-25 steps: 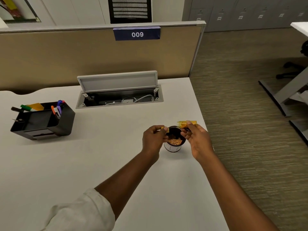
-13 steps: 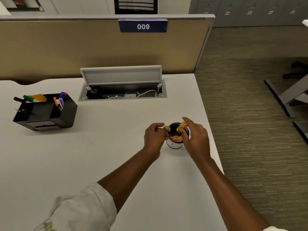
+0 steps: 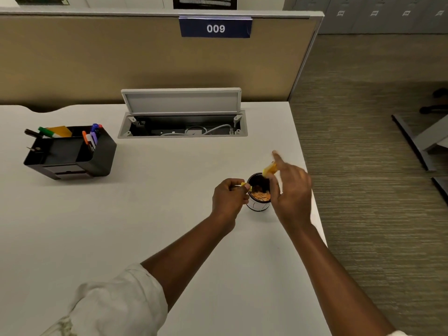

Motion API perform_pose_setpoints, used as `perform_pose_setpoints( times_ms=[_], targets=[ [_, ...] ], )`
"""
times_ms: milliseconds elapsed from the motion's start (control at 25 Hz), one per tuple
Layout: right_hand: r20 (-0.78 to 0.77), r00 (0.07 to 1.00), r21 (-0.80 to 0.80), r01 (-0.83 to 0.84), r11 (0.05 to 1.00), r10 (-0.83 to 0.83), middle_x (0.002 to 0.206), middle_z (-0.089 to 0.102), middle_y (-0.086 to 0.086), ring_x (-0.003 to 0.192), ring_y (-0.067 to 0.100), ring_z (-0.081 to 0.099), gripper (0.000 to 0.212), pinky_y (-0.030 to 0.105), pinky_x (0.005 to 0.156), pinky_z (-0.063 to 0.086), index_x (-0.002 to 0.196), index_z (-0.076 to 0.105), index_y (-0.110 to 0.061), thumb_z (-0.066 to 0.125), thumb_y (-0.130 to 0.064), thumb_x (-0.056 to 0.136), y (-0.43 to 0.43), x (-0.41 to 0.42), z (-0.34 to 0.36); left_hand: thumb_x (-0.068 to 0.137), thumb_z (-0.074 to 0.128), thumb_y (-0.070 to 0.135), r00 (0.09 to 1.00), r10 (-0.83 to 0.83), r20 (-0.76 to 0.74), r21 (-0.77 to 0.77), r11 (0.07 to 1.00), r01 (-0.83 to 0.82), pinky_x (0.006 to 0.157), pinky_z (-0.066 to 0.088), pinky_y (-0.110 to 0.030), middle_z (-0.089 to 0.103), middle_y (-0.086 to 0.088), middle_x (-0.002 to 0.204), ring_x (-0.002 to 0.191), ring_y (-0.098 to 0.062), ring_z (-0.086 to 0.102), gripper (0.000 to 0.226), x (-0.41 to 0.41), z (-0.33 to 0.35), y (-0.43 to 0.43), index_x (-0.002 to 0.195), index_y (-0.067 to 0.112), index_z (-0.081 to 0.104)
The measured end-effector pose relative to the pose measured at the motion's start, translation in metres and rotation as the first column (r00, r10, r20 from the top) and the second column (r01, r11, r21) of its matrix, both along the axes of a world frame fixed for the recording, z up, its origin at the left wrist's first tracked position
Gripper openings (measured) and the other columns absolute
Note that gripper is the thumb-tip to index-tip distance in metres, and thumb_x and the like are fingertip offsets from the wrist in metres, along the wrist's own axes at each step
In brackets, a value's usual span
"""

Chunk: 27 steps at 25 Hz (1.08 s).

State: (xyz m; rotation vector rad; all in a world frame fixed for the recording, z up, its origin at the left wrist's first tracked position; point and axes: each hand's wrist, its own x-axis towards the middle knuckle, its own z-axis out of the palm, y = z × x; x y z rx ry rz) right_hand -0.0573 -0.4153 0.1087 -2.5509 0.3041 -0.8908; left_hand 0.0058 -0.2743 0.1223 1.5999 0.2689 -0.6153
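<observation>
A small dark cup (image 3: 259,205) stands on the white desk (image 3: 150,214) near its right edge, with orange-brown contents inside. My left hand (image 3: 229,201) is at the cup's left rim and pinches a small yellow scrap (image 3: 245,185) between thumb and fingers. My right hand (image 3: 292,190) is over the cup's right side and pinches a yellow packet (image 3: 270,170) above the far rim, index finger stretched out; this hand is blurred.
A black desk organiser (image 3: 70,154) with pens and markers sits at the left. An open cable hatch (image 3: 183,122) with its lid raised lies at the back, below the beige partition marked 009 (image 3: 215,27). The desk's right edge (image 3: 312,197) drops to carpet.
The yellow packet was held flat above the cup, then tipped into it. Now my right hand has lifted it up and to the right of the rim. My left hand stays put.
</observation>
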Motion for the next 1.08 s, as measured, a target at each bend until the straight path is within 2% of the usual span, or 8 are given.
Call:
perform_pose_setpoints(
  times_ms=[80,280,440,560,760,920,1000,1080],
  targets=[
    [-0.113,0.993,-0.005,-0.027,1.000,0.026,0.101,0.074,0.009,0.101,0.033,0.068,0.049,0.050,0.101,0.043,0.140,0.060,-0.009,0.069,-0.007,0.093,0.003,-0.005,-0.013,0.090,0.071,0.015,1.000,-0.004,-0.004,-0.009,1.000,0.004,0.081,0.061,-0.036,0.075,-0.010,0.092,0.070,-0.018,0.067,0.019,-0.002,-0.001,0.002,0.108,0.009,0.070],
    [0.041,0.997,-0.070,0.061,0.996,-0.059,0.108,0.070,0.000,0.107,0.017,0.059,0.048,0.042,0.106,0.039,0.145,0.054,-0.019,0.064,-0.018,0.099,-0.008,0.000,-0.011,0.090,0.071,0.014,1.000,0.009,-0.002,0.006,1.000,-0.009,0.080,0.061,-0.035,0.076,-0.013,0.096,0.070,-0.017,0.067,0.018,-0.004,-0.003,0.007,0.107,0.010,0.070],
    [-0.082,0.997,0.007,-0.012,1.000,0.012,0.107,0.074,0.008,0.106,0.029,0.066,0.044,0.052,0.107,0.042,0.137,0.063,-0.013,0.069,-0.011,0.094,-0.003,-0.005,-0.022,0.090,0.071,0.013,1.000,0.005,-0.010,0.004,1.000,-0.005,0.084,0.062,-0.039,0.076,-0.016,0.100,0.073,-0.018,0.068,0.017,-0.009,-0.004,0.010,0.107,0.009,0.070],
    [-0.052,0.998,0.007,0.032,0.999,-0.032,0.105,0.073,0.003,0.103,0.024,0.065,0.041,0.048,0.106,0.042,0.136,0.063,-0.014,0.069,-0.015,0.096,-0.010,0.000,-0.024,0.090,0.070,0.013,1.000,0.007,-0.008,0.006,1.000,-0.007,0.085,0.062,-0.039,0.076,-0.016,0.101,0.074,-0.019,0.068,0.017,-0.009,-0.003,0.011,0.107,0.009,0.070],
    [-0.157,0.988,0.225,0.044,0.973,-0.008,0.109,0.072,0.006,0.103,0.022,0.061,0.048,0.041,0.102,0.043,0.143,0.054,-0.018,0.066,-0.020,0.097,-0.005,-0.002,-0.025,0.091,0.071,0.014,1.000,0.002,-0.002,0.001,1.000,-0.002,0.086,0.061,-0.039,0.075,-0.011,0.097,0.074,-0.018,0.068,0.021,-0.012,-0.001,0.010,0.111,0.009,0.069],
    [-0.142,0.990,0.501,0.075,0.862,-0.004,0.116,0.072,0.007,0.115,0.022,0.065,0.049,0.049,0.100,0.053,0.143,0.045,-0.025,0.064,-0.025,0.098,-0.004,-0.004,-0.012,0.091,0.070,0.013,1.000,-0.007,0.000,-0.007,1.000,0.007,0.085,0.061,-0.039,0.075,-0.013,0.098,0.074,-0.018,0.068,0.021,-0.013,-0.002,0.011,0.111,0.008,0.069],
    [-0.094,0.996,0.539,0.051,0.841,0.000,0.114,0.074,0.009,0.115,0.020,0.067,0.050,0.050,0.098,0.054,0.143,0.045,-0.022,0.066,-0.023,0.098,-0.004,-0.006,-0.006,0.091,0.070,0.013,1.000,-0.005,0.001,-0.009,1.000,0.005,0.085,0.061,-0.040,0.075,-0.015,0.101,0.076,-0.019,0.068,0.020,-0.014,-0.003,0.012,0.110,0.008,0.069],
    [-0.072,0.997,0.502,0.040,0.864,-0.004,0.115,0.074,0.007,0.115,0.018,0.067,0.054,0.049,0.097,0.055,0.147,0.042,-0.025,0.065,-0.025,0.098,-0.007,-0.007,0.002,0.091,0.070,0.013,1.000,-0.004,-0.003,-0.010,1.000,0.004,0.085,0.061,-0.040,0.075,-0.016,0.102,0.077,-0.020,0.068,0.019,-0.015,-0.003,0.014,0.109,0.008,0.069]
  ],
)
